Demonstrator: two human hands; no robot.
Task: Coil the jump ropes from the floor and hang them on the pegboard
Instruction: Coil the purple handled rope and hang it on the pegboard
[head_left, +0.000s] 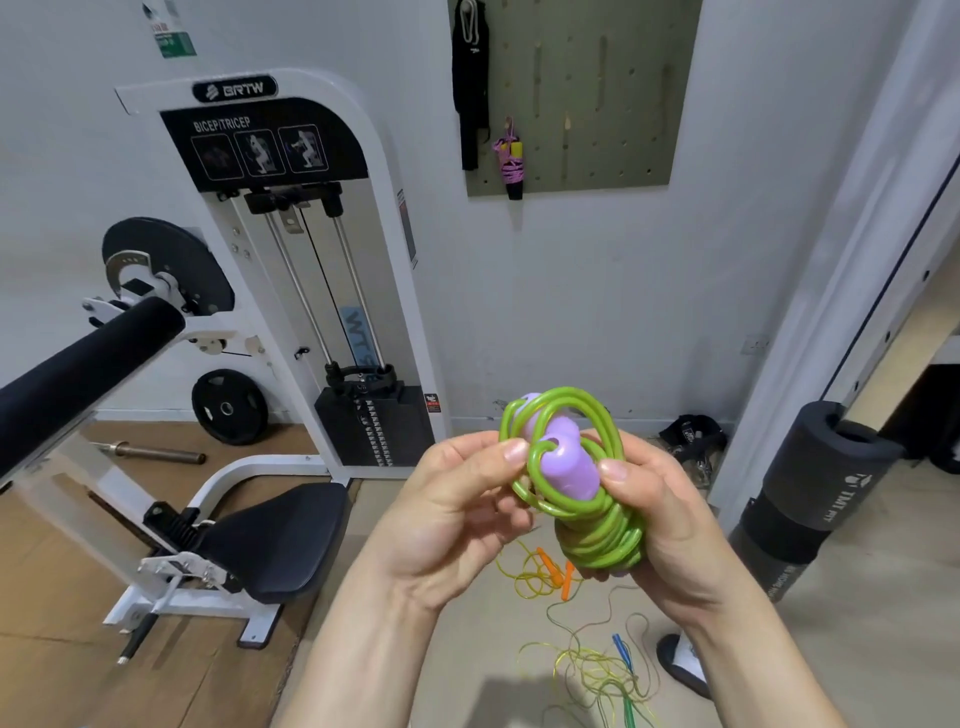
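- Now the left hand (457, 499) and right hand (660, 514) both grip the green rope (597, 535), finishing its coil.
- Next, I think, it hangs on the far pegboard (613, 130).

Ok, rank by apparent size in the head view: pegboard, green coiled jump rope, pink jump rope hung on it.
1. pegboard
2. green coiled jump rope, inflated by nearness to camera
3. pink jump rope

White walls (571, 312); beige floor (857, 649); bicep/tricep machine (291, 260) left.
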